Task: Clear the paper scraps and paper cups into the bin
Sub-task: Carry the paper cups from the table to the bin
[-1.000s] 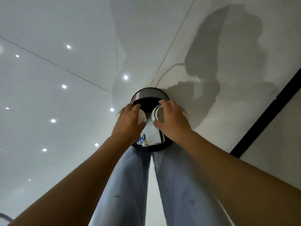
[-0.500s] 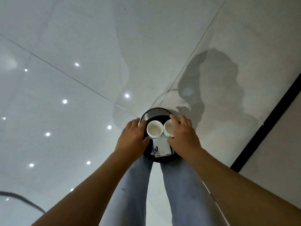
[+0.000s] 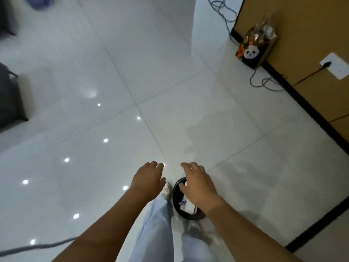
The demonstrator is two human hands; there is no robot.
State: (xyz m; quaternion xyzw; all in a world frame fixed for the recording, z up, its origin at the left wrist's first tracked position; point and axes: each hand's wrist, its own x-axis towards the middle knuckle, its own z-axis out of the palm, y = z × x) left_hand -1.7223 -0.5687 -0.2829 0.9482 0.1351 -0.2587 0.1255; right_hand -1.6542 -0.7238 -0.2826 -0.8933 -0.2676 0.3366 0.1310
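A round black bin point(image 3: 176, 200) stands on the white tiled floor at my feet, mostly covered by my right hand. White paper scraps point(image 3: 188, 205) lie inside it, and a sliver of a white paper cup point(image 3: 186, 184) shows at my fingers. My right hand point(image 3: 198, 186) hovers over the bin, fingers spread, holding nothing. My left hand point(image 3: 148, 179) is to the left of the bin, above my leg, also with fingers apart and nothing in it.
A panda-print gift bag point(image 3: 254, 47) stands against the tan wall point(image 3: 309, 35) at the upper right, with cables point(image 3: 264, 82) trailing on the floor. Dark furniture point(image 3: 10, 99) sits at the left edge. A grey cable point(image 3: 37, 245) crosses the lower left.
Both hands let go of the two paper cups over the bin and lifted away with fingers spread. The view tilted up, bringing the room into sight.
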